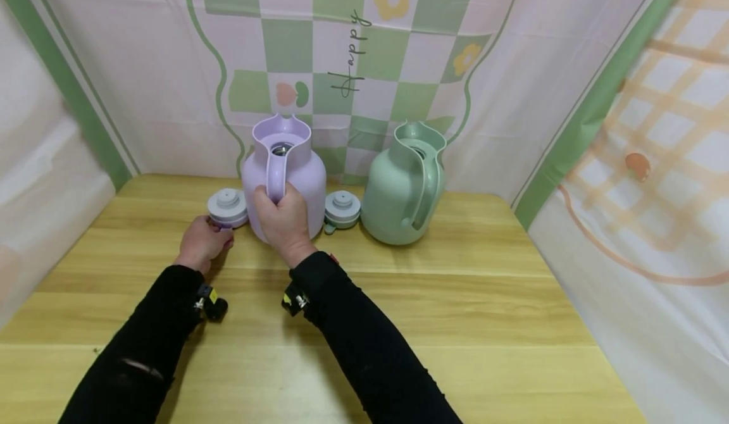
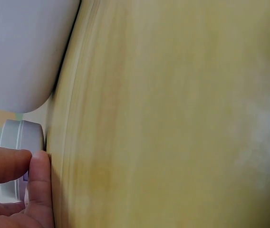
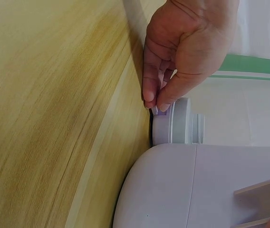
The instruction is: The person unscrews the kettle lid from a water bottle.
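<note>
A lilac thermos jug (image 1: 311, 187) stands upright on the table, its mouth uncovered with a metallic neck inside. My right hand (image 1: 286, 223) grips the lower part of its handle (image 1: 276, 174). Just left of the jug lies a grey and lilac lid (image 1: 226, 204). With thumb and fingertips, my left hand (image 1: 203, 244) pinches the small purple tab at the lid's near edge. In the right wrist view, the lid (image 3: 166, 127) sits low at the tabletop, close beside the jug. The left wrist view shows thumb and finger meeting at the lid (image 2: 30, 135).
A green thermos jug (image 1: 390, 199), also uncovered, stands to the right. Between the two jugs lies a grey and green lid (image 1: 342, 209). Behind them hangs a checkered cloth (image 1: 287, 44), with more cloth on both sides of the wooden table (image 1: 484, 323).
</note>
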The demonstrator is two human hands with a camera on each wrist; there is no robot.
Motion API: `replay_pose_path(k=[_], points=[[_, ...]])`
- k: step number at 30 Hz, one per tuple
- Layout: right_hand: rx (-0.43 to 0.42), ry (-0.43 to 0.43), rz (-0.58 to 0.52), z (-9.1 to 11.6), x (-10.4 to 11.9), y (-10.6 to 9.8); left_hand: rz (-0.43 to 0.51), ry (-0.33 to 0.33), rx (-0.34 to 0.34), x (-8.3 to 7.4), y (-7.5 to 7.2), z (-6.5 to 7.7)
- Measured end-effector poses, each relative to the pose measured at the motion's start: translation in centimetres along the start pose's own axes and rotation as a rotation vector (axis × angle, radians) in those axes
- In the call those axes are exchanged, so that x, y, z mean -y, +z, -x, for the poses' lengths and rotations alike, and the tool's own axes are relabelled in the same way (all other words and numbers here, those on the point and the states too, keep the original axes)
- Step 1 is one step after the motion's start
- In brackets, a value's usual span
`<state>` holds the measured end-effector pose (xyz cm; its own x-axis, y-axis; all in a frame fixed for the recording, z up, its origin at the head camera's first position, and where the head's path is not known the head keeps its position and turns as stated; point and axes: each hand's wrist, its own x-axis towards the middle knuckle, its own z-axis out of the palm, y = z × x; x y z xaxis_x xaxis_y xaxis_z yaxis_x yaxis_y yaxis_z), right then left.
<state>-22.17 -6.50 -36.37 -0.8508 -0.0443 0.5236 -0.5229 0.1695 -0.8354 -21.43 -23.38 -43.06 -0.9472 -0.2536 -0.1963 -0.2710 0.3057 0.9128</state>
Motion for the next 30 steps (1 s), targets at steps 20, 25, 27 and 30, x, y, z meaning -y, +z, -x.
replay_pose_path(k=[20, 25, 27, 30], points=[[0.038, 0.07, -0.042, 0.0, -0.1, -0.5, -0.014, -0.021, 0.04, -0.4, -0.6, 0.4], [0.068, 0.074, -0.058, 0.1, -0.2, -0.9, -0.068, 0.028, 0.014, -0.9, -0.9, 1.0], [0.084, 0.071, -0.065, 0.1, -0.2, -1.1, -0.077, 0.061, 0.0, -1.2, -1.0, 1.2], [0.109, 0.059, -0.069, 0.2, -0.2, -1.4, -0.12, 0.121, -0.023, -1.6, -1.2, 1.6]])
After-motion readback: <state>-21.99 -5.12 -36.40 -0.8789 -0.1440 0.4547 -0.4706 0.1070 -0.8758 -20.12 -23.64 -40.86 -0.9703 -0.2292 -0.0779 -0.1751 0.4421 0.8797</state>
